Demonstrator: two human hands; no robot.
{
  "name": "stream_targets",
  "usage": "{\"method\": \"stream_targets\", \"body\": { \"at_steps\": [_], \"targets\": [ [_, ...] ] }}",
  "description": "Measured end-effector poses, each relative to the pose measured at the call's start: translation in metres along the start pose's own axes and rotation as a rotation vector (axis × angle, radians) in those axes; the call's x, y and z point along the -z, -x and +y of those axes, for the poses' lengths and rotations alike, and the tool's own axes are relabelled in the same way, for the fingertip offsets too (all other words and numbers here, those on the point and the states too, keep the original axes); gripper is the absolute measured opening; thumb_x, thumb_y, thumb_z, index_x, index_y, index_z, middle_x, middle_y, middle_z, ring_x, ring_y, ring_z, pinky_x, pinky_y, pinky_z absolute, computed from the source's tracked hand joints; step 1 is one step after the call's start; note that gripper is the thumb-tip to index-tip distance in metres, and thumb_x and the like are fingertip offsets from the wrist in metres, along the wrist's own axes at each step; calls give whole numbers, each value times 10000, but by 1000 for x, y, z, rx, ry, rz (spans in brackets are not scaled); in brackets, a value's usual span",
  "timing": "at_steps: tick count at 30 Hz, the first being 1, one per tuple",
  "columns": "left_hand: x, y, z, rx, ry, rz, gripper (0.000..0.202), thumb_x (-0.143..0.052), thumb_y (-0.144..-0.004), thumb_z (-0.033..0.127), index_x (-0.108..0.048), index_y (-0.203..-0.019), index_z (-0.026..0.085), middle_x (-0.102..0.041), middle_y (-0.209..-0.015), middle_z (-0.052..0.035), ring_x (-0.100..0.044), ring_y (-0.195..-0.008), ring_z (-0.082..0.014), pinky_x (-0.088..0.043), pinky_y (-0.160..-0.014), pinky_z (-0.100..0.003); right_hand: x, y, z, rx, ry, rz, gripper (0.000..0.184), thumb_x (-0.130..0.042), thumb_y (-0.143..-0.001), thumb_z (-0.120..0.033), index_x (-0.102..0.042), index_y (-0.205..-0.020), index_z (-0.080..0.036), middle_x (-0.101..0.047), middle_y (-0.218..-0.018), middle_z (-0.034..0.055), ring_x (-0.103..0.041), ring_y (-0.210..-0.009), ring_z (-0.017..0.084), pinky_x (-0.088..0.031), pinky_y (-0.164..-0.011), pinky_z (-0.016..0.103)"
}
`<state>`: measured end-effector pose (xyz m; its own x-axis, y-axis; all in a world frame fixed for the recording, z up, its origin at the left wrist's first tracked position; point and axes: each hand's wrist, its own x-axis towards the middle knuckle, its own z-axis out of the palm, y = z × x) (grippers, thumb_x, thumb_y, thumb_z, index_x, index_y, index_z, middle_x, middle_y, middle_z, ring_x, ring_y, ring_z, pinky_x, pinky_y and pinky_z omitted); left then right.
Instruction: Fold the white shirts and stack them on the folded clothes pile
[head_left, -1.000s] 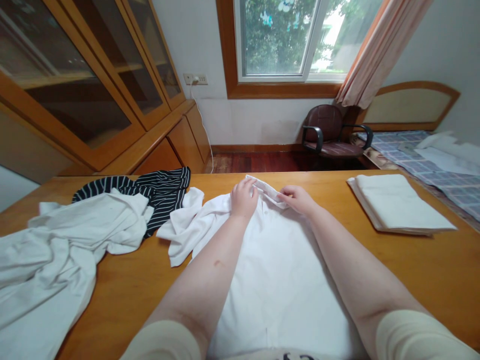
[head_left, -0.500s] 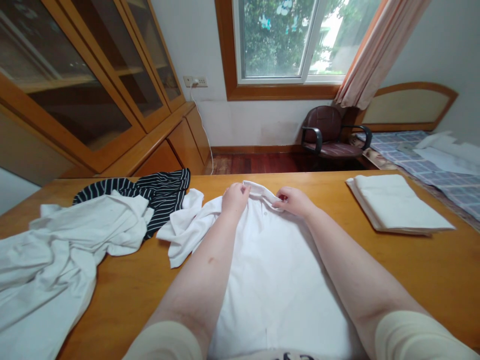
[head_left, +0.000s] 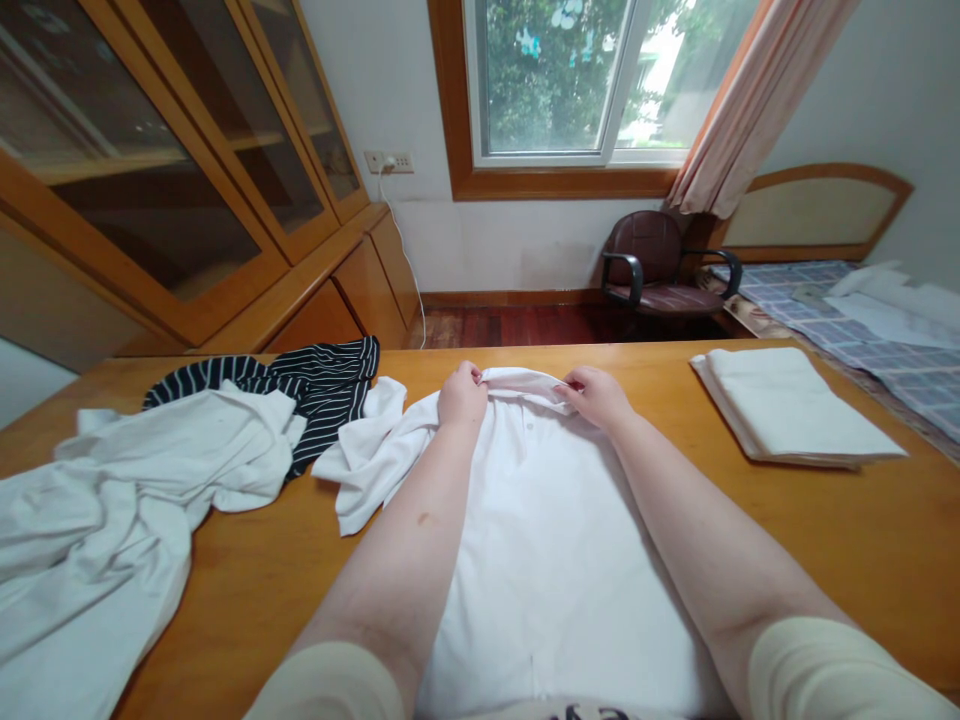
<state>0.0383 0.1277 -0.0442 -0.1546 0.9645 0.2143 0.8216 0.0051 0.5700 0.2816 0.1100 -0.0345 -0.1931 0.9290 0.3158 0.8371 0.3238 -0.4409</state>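
A white button-up shirt (head_left: pixel 555 560) lies spread out on the wooden table (head_left: pixel 247 600), its collar (head_left: pixel 525 383) at the far end and its lower part toward me. My left hand (head_left: pixel 461 392) pinches the left end of the collar. At the collar's right end, my right hand (head_left: pixel 595 395) has its fingers closed on the fabric. One sleeve (head_left: pixel 375 450) is bunched on the table beyond my left forearm. A small button shows below the collar. My forearms cover parts of the shirt's sides.
Crumpled white clothing (head_left: pixel 127 520) and a black-and-white striped garment (head_left: pixel 337 390) lie at the left. Folded white cloth (head_left: pixel 795 405) sits at the right. Beyond the table are a glass-door cabinet (head_left: pixel 300 270), an armchair (head_left: pixel 660 265) and a bed (head_left: pixel 847 310).
Both hands have shifted slightly apart, and the collar between them now looks straighter and smoother. The shirt's body and the other garments lie as before.
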Motion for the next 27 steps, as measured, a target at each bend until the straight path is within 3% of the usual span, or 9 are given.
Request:
{"method": "stream_targets", "body": {
  "at_steps": [4,7,9,15,20,23,27],
  "targets": [
    [0,1,2,-36,-42,-1,293,-531,-778,195,-631,-1046,255,-710,-963,-39,-624,-927,-219,-432,-835,-328,1,-1,2,-60,56,78,222,-545,-820,-374,-639,-712,-205,-639,-732,55,-545,-693,175,-360,-610,274],
    [-3,2,4,-106,-114,13,367,-487,-809,176,-634,-1143,212,-703,-1037,-73,-621,-985,-233,-341,-1007,-372,1,-1,2,-114,114,96,223,-525,-831,-363,-658,-741,-208,-653,-766,64,-558,-718,186,-358,-609,282],
    [-5,3,4,-136,-143,5,385,-454,-828,159,-633,-1168,193,-701,-1045,-87,-623,-990,-235,-303,-1048,-380,0,-1,2,-140,143,88,226,-514,-839,-356,-668,-766,-208,-661,-795,70,-566,-740,195,-358,-618,287],
    [-9,6,6,-120,-175,-50,455,-406,-840,111,-583,-1247,207,-693,-1052,-107,-548,-1137,-278,-390,-959,-388,0,-2,0,-156,164,75,235,-489,-863,-339,-673,-807,-205,-662,-838,82,-571,-781,206,-353,-648,288],
    [-6,11,15,-188,-253,-37,456,-403,-833,80,-565,-1244,196,-696,-992,-94,-609,-997,-220,-276,-1054,-401,2,0,-4,-106,202,99,218,-475,-860,-306,-648,-790,-192,-657,-815,71,-567,-755,188,-355,-637,274],
    [-4,11,15,-248,-230,32,320,-478,-841,181,-617,-1126,223,-669,-1039,-78,-584,-1003,-220,-363,-968,-359,3,1,-6,-8,184,99,157,-487,-824,-254,-628,-799,-189,-653,-806,59,-564,-751,178,-368,-649,263],
    [-2,6,8,-224,-227,7,171,-541,-807,222,-669,-920,227,-674,-929,-55,-590,-918,-211,-433,-821,-304,1,2,-6,35,162,86,129,-496,-765,-173,-618,-806,-193,-653,-812,51,-568,-764,180,-384,-668,262]
  ]
}}
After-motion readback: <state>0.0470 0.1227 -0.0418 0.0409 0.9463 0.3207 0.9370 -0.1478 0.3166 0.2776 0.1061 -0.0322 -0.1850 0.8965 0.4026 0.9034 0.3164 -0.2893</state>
